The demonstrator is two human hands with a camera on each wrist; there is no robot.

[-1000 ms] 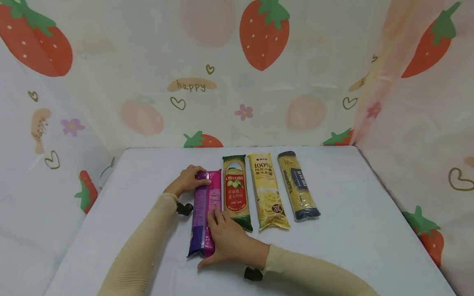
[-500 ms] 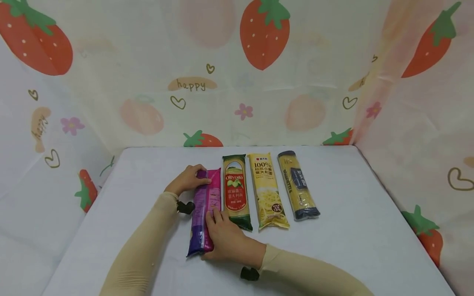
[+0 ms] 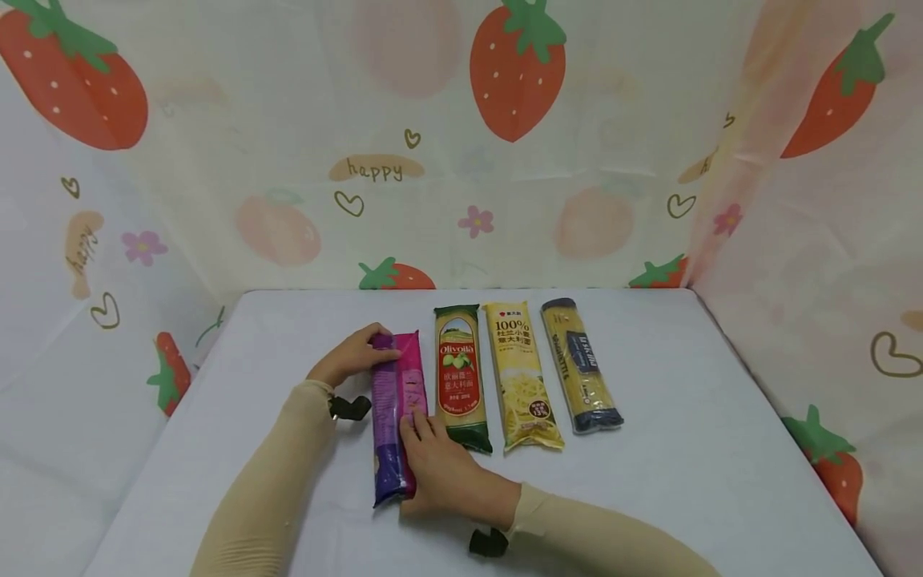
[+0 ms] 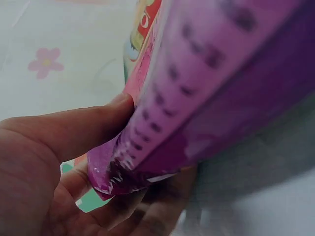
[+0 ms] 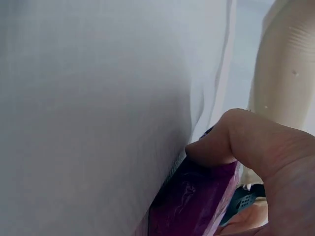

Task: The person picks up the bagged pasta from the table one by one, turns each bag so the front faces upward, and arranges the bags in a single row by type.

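hands both on purple packet (image 3: 395, 417) — left hand (image 3: 351, 356) grips far end, right hand (image 3: 447, 473) near end.

Both arms reach forward in beige sleeves — the left hand (image 3: 351, 355) curls its fingers around what it grips, while the right hand (image 3: 449, 473) lies nearer the body, fingers closed and pinching.

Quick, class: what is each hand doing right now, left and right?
Left hand: grips the far end of the purple pasta packet.
Right hand: holds the packet's near end, thumb curled on it.
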